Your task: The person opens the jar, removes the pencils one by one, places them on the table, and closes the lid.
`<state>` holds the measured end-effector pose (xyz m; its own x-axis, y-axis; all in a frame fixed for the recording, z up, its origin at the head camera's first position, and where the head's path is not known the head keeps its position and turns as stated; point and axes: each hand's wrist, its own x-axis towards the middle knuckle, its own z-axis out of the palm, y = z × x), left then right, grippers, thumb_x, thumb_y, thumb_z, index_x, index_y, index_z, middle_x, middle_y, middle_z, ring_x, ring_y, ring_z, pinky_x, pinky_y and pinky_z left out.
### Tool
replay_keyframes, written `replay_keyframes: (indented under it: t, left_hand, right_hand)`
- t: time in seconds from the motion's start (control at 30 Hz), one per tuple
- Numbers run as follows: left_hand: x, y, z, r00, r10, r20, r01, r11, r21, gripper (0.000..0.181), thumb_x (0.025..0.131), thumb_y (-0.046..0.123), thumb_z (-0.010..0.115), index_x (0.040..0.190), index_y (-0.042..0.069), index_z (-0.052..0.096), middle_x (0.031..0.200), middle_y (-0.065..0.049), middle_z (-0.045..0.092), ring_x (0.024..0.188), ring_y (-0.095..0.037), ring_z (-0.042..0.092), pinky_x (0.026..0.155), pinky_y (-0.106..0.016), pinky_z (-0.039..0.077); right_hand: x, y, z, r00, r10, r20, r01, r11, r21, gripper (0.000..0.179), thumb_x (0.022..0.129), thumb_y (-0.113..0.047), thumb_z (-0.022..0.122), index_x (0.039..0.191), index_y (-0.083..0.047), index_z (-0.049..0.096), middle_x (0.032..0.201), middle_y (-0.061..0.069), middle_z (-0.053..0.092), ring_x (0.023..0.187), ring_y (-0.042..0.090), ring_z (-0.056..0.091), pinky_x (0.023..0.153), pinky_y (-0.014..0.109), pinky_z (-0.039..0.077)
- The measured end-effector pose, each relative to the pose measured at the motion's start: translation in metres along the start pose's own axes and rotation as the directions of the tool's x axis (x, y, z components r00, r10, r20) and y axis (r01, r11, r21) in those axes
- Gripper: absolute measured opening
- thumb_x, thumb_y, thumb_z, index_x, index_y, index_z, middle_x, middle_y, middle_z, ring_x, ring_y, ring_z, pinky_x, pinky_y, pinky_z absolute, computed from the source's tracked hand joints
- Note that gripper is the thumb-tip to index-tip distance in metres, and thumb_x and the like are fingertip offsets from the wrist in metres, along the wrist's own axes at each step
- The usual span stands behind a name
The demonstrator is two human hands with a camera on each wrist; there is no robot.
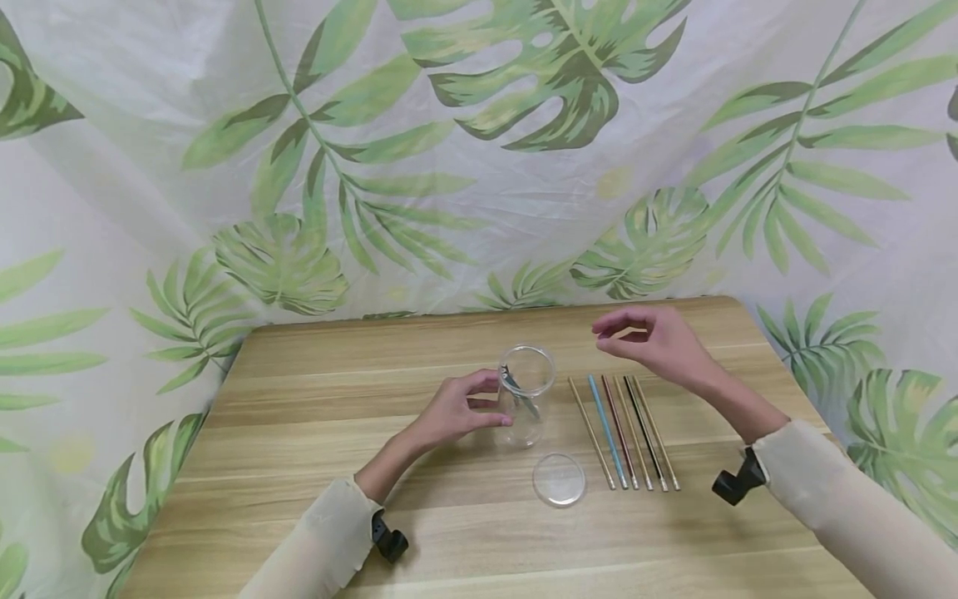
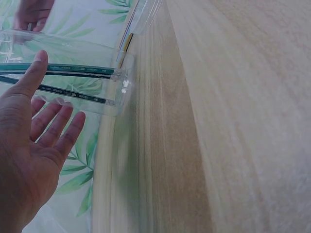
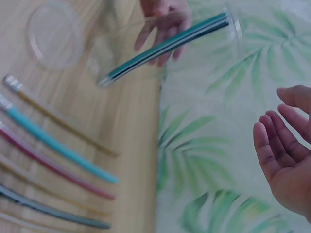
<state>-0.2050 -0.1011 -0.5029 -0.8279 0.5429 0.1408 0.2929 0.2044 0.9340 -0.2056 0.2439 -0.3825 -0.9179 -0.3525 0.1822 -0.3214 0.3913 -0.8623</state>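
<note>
My left hand [image 1: 452, 409] holds a clear plastic jar [image 1: 530, 434] from its left side, thumb and fingers on either side of the wall. The jar has no lid on and stands upright on the table. Inside lean dark green pencils [image 2: 73, 92], their eraser ends at the bottom. Raised over the table, my right hand [image 1: 659, 337] is beyond the far ends of a row of pencils. Its fingers are loosely bent, with nothing between them. That row has a blue pencil [image 1: 608, 430], a dark red pencil [image 1: 619, 430], a black pencil [image 1: 646, 433] and several gold ones.
A round clear lid [image 1: 560, 480] lies flat just in front of the jar, left of the pencils' eraser ends. The wooden table [image 1: 322, 433] ends at the back against a leaf-patterned cloth [image 1: 464, 225].
</note>
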Motion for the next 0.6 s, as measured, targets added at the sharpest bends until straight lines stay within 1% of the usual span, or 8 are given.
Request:
replay_keyframes:
  t: [0.13, 0.23, 0.33, 0.4, 0.47, 0.6]
  left_hand:
    - [0.000, 0.001, 0.000, 1.000, -0.009, 0.002, 0.009, 1.000, 0.004, 0.060, 0.082, 0.005, 0.092, 0.137, 0.001, 0.066, 0.137, -0.016, 0.069, 0.124, -0.040, 0.068, 0.104, -0.047, 0.061]
    - [0.000, 0.001, -0.001, 1.000, -0.013, 0.005, 0.013, 1.000, 0.006, 0.061, 0.082, 0.005, 0.091, 0.137, 0.001, 0.066, 0.137, -0.016, 0.069, 0.124, -0.038, 0.069, 0.104, -0.043, 0.061]
    - [0.000, 0.000, -0.001, 1.000, -0.009, 0.005, 0.009, 1.000, 0.006, 0.061, 0.082, 0.006, 0.091, 0.137, 0.001, 0.065, 0.138, -0.016, 0.069, 0.123, -0.037, 0.069, 0.103, -0.042, 0.062]
    - [0.000, 0.000, -0.001, 1.000, -0.005, 0.006, 0.005, 1.000, 0.007, 0.060, 0.082, 0.006, 0.092, 0.137, 0.001, 0.066, 0.138, -0.016, 0.069, 0.123, -0.037, 0.069, 0.102, -0.040, 0.062]
    - [0.001, 0.000, -0.001, 1.000, -0.001, 0.007, 0.000, 1.000, 0.004, 0.060, 0.082, 0.005, 0.091, 0.136, 0.001, 0.066, 0.138, -0.016, 0.069, 0.122, -0.037, 0.070, 0.101, -0.038, 0.062]
    - [0.001, 0.001, -0.001, 1.000, 0.005, 0.010, -0.005, 1.000, -0.003, 0.059, 0.083, 0.005, 0.091, 0.136, 0.001, 0.066, 0.137, -0.017, 0.069, 0.121, -0.039, 0.070, 0.100, -0.035, 0.063]
  right_hand:
    - [0.003, -0.020, 0.007, 0.996, -0.059, 0.067, 0.059, 0.998, 0.010, 0.022, 0.094, -0.005, 0.081, 0.115, 0.000, 0.077, 0.110, 0.014, 0.077, 0.096, 0.019, 0.076, 0.083, 0.024, 0.066]
    - [0.007, -0.032, 0.014, 0.984, -0.132, 0.121, 0.135, 0.991, -0.016, 0.020, 0.092, -0.003, 0.082, 0.112, -0.002, 0.078, 0.107, 0.009, 0.078, 0.095, 0.021, 0.075, 0.084, 0.026, 0.066]
    - [0.011, -0.040, 0.021, 0.959, -0.223, 0.175, 0.235, 0.971, -0.050, 0.018, 0.092, -0.003, 0.082, 0.110, -0.005, 0.079, 0.106, 0.005, 0.078, 0.093, 0.019, 0.075, 0.084, 0.029, 0.067]
    - [0.014, -0.046, 0.026, 0.940, -0.271, 0.209, 0.289, 0.956, -0.059, 0.016, 0.092, -0.003, 0.081, 0.108, -0.005, 0.079, 0.105, 0.006, 0.079, 0.092, 0.018, 0.075, 0.084, 0.031, 0.067]
    - [0.018, -0.051, 0.030, 0.923, -0.300, 0.241, 0.324, 0.943, -0.069, 0.016, 0.093, -0.003, 0.081, 0.108, -0.005, 0.079, 0.105, 0.006, 0.078, 0.092, 0.017, 0.076, 0.084, 0.032, 0.067]
    - [0.025, -0.059, 0.037, 0.902, -0.313, 0.296, 0.359, 0.926, -0.115, 0.017, 0.092, -0.005, 0.082, 0.109, -0.007, 0.080, 0.104, 0.002, 0.079, 0.090, 0.012, 0.075, 0.083, 0.031, 0.067]
